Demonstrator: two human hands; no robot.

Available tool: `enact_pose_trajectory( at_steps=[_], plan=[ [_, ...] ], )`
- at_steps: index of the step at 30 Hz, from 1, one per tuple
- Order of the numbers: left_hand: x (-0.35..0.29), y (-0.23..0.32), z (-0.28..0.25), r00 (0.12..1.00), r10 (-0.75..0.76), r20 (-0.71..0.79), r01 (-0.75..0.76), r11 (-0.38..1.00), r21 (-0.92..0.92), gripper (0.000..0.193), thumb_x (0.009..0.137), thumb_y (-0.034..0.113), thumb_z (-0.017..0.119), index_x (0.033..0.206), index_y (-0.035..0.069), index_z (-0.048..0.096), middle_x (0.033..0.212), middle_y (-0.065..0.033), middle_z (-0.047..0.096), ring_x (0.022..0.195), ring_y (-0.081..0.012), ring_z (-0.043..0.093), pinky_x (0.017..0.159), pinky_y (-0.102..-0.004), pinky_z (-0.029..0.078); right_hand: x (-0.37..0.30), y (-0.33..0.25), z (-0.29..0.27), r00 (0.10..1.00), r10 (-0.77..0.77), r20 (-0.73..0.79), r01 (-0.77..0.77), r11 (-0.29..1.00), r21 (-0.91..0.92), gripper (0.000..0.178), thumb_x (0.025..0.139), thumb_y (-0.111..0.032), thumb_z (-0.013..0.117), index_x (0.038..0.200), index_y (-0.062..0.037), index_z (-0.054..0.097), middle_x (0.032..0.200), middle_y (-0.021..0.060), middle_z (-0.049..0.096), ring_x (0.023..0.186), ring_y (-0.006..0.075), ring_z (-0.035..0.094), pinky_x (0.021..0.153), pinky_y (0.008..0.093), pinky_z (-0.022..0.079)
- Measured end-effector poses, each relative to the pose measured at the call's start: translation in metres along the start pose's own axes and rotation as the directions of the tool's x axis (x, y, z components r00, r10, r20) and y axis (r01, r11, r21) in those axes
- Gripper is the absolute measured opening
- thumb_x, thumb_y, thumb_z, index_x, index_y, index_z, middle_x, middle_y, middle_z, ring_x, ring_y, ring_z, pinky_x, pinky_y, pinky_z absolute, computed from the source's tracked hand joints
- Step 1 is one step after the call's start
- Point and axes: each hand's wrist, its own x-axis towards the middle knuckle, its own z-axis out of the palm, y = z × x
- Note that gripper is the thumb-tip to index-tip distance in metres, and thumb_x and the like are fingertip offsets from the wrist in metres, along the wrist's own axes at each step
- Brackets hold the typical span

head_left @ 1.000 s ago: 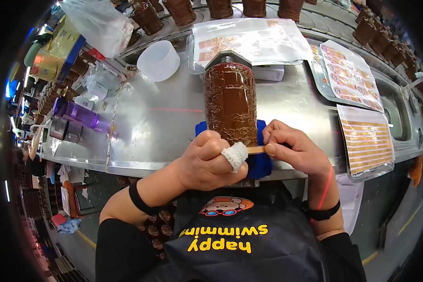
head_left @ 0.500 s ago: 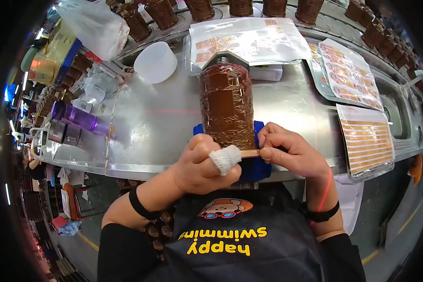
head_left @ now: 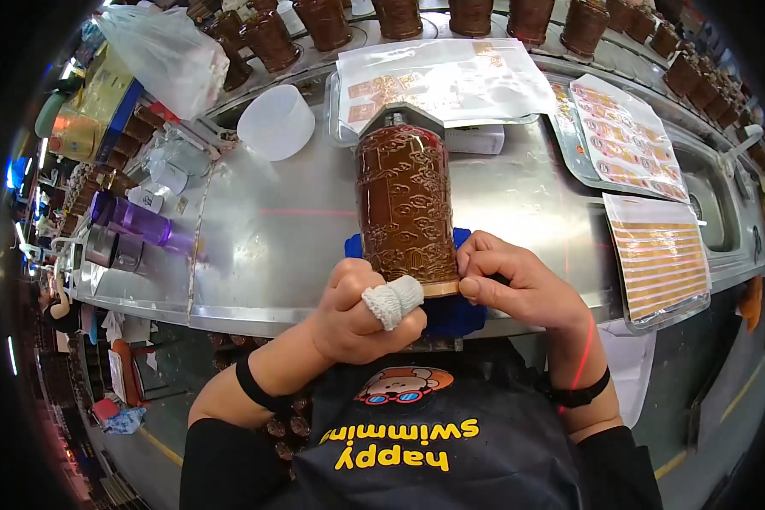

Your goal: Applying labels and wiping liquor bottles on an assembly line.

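A brown embossed bottle (head_left: 404,204) with a dark angular cap (head_left: 401,119) lies on a blue cloth (head_left: 455,319), its base toward me. Along the base edge runs a narrow gold strip (head_left: 440,290). My left hand (head_left: 361,310) is closed in a fist against the left of the base, at the strip's left end; what its curled fingers cover is hidden. White ribbed fabric (head_left: 393,302) wraps one of its fingers. At the strip's right end, my right hand (head_left: 514,285) pinches between thumb and fingers, close against the bottle.
Sheets of gold labels (head_left: 433,81) lie beyond the bottle. More label sheets (head_left: 629,136) and a striped gold strip sheet (head_left: 659,255) lie right, near a sink (head_left: 712,204). A white tub (head_left: 276,123) and purple bottle (head_left: 132,219) stand left. Brown bottles (head_left: 397,19) line the back.
The bottle's base has come a little nearer to me and shifted left. The gold strip, earlier straight between my hands, now follows the base edge. My left hand has moved slightly left and down.
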Motion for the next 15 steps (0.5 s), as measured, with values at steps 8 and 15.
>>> enact_pose_trajectory(
  at_steps=[8, 15],
  plan=[
    [0.02, 0.003, 0.003, 0.983, 0.176, 0.06, -0.182, 0.978, 0.104, 0.021, 0.058, 0.015, 0.072, 0.077, 0.022, 0.064, 0.103, 0.0041, 0.056, 0.088, -0.0207, 0.046, 0.068, -0.0358, 0.038, -0.001, 0.002, 0.001, 1.0, -0.01, -0.002, 0.009, 0.999, -0.05, 0.025, 0.091, -0.021, 0.063, 0.08, -0.0003, 0.056, 0.086, 0.0057, 0.049, 0.083, 0.0177, 0.047, 0.074, 0.0302, 0.04],
    [0.002, 0.006, -0.002, 1.0, 0.007, -0.009, -0.007, 0.999, 0.053, 0.017, 0.059, 0.013, 0.069, 0.074, 0.019, 0.062, 0.095, -0.0017, 0.055, 0.085, -0.0258, 0.046, 0.067, -0.0394, 0.037, -0.004, -0.001, 0.013, 0.966, -0.213, -0.143, 0.149, 0.92, -0.364, 0.024, 0.075, -0.015, 0.076, 0.079, -0.0049, 0.056, 0.091, 0.0091, 0.049, 0.091, 0.0274, 0.048, 0.08, 0.0365, 0.041]
  ],
)
